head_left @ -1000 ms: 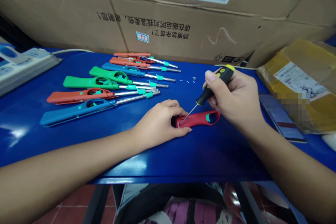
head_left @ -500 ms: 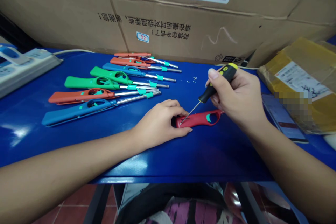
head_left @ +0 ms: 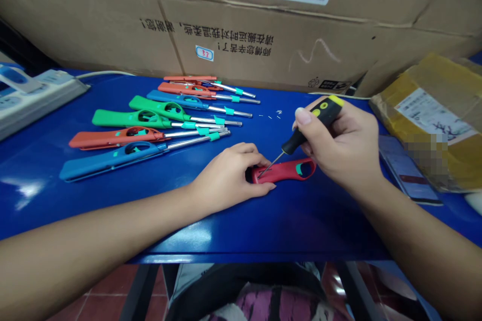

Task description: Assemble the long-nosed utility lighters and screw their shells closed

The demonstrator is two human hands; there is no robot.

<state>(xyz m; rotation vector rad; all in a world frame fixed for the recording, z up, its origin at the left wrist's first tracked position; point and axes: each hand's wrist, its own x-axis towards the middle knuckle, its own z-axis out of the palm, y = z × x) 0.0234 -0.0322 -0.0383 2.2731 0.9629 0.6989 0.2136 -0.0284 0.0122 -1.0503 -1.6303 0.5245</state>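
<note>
A red long-nosed lighter (head_left: 284, 171) lies on the blue table, its handle end toward my left hand (head_left: 235, 175). The thumb and fingers of that hand grip the handle end from both sides. My right hand (head_left: 342, 135) is wrapped round a black and yellow screwdriver (head_left: 311, 125), thumb along the handle. The screwdriver slants down to the left, and its tip meets the lighter's handle end near a slot. A green trigger shows in the lighter's finger loop. Its metal nozzle is hidden behind my right hand.
Several lighters in blue (head_left: 113, 162), orange (head_left: 116, 138) and green (head_left: 131, 118) lie at the left. Small white slivers (head_left: 278, 112) lie beyond my hands. A large cardboard box (head_left: 226, 10) stands behind. A power strip (head_left: 41, 95), a phone (head_left: 408, 170) and a taped parcel (head_left: 425, 110) flank the table.
My right hand has tilted the screwdriver, its handle end now slightly lower and further right. The tip stays on the red lighter. My left hand looks unmoved.
</note>
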